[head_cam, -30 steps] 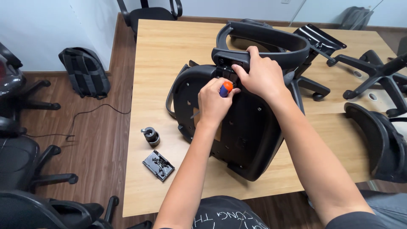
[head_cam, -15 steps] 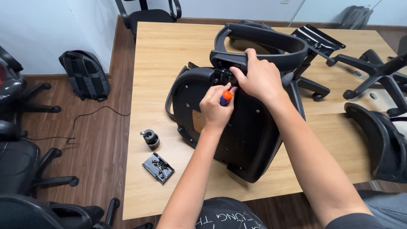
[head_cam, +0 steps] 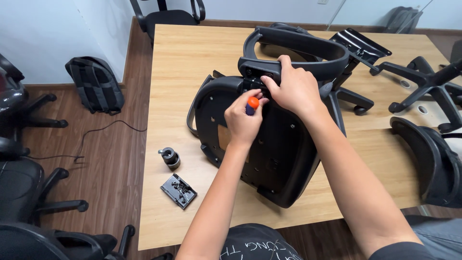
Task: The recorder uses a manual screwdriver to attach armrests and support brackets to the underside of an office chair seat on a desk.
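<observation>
On the wooden table [head_cam: 192,62] I count one upturned black chair seat [head_cam: 269,159], one curved black backrest frame [head_cam: 298,45] meeting it at the far edge, two star-shaped chair bases [head_cam: 423,82] to the right (one partly behind the frame), one more black seat shell [head_cam: 433,159] at the right edge, one small cylindrical part [head_cam: 169,157] and one flat black tray of screws [head_cam: 178,190] near the left front. My left hand [head_cam: 243,120] is closed in a fist around one screwdriver [head_cam: 251,104], only its orange and purple handle end showing above the fingers; the tip is hidden, so I cannot tell what it meets. My right hand [head_cam: 293,89] lies just beyond and to the right of it, fingers curled and pressed onto the bracket where frame joins seat, touching the frame. The seat lies directly under both hands. On the floor: one dark backpack [head_cam: 96,84], and several office chairs at left.
</observation>
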